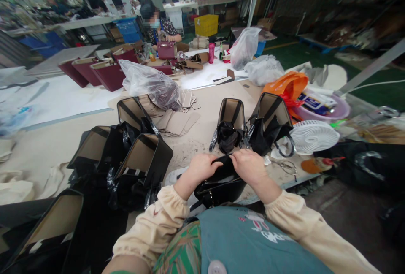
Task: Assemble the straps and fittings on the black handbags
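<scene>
A black handbag (218,190) rests at the table's near edge, close against my body. My left hand (202,167) pinches its far top rim on the left, thumb pointing inward. On the same rim, my right hand (249,166) grips a little to the right, its fingers curled over the edge. The bag's inside is dark and mostly hidden between my hands. Just beyond stand a small black bag (230,124) and a larger black bag (272,118), both with tan insides and black lining hanging out.
More unfinished black bags (141,155) crowd the left. Tan card pieces (180,120) lie mid-table. At right are a white fan (314,136), scissors (288,166), an orange glue bottle (316,165) and a purple basin (343,107). Across the table, a person (161,29) handles a maroon bag (166,49).
</scene>
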{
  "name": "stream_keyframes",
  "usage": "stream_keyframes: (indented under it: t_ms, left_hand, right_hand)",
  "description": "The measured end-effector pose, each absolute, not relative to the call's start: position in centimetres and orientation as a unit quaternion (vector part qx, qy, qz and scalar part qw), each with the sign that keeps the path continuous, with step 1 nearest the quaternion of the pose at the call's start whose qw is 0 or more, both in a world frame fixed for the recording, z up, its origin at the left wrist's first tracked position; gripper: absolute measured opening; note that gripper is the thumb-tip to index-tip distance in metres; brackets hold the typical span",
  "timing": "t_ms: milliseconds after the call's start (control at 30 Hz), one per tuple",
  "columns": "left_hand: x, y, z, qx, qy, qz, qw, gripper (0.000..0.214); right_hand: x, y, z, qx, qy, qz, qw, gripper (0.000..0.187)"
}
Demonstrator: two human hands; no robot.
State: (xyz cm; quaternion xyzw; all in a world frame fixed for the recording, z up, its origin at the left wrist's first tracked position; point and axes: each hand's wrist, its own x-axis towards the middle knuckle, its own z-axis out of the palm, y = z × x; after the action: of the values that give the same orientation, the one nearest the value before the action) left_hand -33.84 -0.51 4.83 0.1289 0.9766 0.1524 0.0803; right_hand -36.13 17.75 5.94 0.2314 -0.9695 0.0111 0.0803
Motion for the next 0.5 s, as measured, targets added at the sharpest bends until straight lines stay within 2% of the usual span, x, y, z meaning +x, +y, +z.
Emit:
stream_keyframes:
  t_ms: [300, 500]
  left_hand:
    - [-34.1, 1.3, 5.2, 0.122, 0.984, 0.079, 0.099, 0.029]
    - [-34.6, 1.7, 6.0, 0.142, 0.981, 0.073, 0.113, 0.031]
  right_hand:
    - [-35.9, 18.1, 5.9, 0.231, -0.97, 0.029, 0.073, 0.023]
    - [-35.9, 18.2, 6.0, 0.248, -0.965, 0.034, 0.074, 0.021]
